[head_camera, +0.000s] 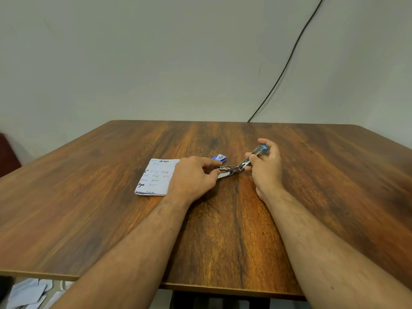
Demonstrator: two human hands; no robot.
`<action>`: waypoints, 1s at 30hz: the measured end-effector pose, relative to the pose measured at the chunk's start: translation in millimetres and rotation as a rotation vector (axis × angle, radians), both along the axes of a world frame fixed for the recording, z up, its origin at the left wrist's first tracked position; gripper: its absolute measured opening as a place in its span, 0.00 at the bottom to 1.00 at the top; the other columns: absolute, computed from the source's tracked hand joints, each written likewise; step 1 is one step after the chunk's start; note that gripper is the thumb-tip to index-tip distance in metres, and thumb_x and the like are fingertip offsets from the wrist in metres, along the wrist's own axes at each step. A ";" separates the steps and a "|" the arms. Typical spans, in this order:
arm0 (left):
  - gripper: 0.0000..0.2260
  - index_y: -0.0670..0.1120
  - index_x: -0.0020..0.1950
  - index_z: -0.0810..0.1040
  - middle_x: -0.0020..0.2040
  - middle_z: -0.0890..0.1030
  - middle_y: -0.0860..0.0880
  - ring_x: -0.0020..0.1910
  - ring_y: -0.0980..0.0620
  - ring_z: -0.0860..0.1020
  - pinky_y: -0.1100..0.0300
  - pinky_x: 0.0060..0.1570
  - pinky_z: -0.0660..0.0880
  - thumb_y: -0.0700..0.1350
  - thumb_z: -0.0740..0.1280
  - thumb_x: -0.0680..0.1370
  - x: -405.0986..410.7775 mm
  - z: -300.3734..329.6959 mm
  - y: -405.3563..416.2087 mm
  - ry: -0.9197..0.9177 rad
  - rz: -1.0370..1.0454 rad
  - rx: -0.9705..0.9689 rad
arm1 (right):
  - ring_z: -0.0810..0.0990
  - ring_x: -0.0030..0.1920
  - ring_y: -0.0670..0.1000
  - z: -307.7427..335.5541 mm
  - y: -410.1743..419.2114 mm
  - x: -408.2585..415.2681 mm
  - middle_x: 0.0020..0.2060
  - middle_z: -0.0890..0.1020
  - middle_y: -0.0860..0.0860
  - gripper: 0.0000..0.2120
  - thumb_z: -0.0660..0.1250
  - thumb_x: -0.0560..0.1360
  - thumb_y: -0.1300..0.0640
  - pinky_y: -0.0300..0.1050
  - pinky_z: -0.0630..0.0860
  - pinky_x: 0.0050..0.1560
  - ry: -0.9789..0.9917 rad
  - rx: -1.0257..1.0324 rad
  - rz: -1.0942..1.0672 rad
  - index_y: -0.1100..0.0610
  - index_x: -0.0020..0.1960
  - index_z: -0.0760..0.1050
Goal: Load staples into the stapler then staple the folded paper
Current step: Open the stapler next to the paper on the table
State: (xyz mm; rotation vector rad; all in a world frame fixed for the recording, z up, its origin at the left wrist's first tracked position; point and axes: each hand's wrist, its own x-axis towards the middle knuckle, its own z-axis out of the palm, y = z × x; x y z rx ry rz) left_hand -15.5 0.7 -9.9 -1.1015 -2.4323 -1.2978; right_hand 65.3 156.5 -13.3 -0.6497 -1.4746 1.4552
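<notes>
Head view: near the middle of the wooden table (312, 197), the left hand (191, 177) pinches the base of the stapler (234, 169) while the right hand (265, 166) grasps its raised, blue-tipped top arm. The folded paper (156, 177) lies just left, the staple box (219, 157) behind. Bare wood lies toward every table edge.

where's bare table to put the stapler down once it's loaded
Bare wood shows right of the right hand toward the table edge, along the far edge near the wall, and between the forearms. It is crowded mid-table: folded paper, staple box, left hand and the opened stapler.
</notes>
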 end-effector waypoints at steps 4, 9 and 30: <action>0.09 0.58 0.54 0.87 0.46 0.87 0.57 0.48 0.56 0.82 0.55 0.55 0.78 0.53 0.72 0.74 -1.7 1.0 0.5 -0.005 0.014 -0.009 | 0.85 0.45 0.50 -2.1 4.0 -0.5 0.53 0.83 0.55 0.20 0.69 0.78 0.65 0.37 0.80 0.36 -0.036 0.020 -0.055 0.44 0.62 0.74; 0.06 0.55 0.51 0.87 0.45 0.87 0.56 0.46 0.53 0.81 0.54 0.53 0.78 0.50 0.71 0.76 -9.4 0.2 2.8 -0.068 0.063 -0.012 | 0.86 0.41 0.50 -3.3 6.8 -2.3 0.57 0.83 0.54 0.16 0.68 0.80 0.61 0.36 0.81 0.37 -0.108 0.010 -0.139 0.51 0.67 0.76; 0.09 0.56 0.51 0.87 0.44 0.86 0.54 0.47 0.55 0.82 0.56 0.53 0.78 0.45 0.70 0.74 -5.1 1.4 2.4 -0.090 0.054 -0.153 | 0.84 0.31 0.48 -1.1 -2.4 -5.3 0.46 0.86 0.54 0.14 0.65 0.75 0.67 0.32 0.77 0.30 -0.433 0.065 -0.220 0.55 0.54 0.85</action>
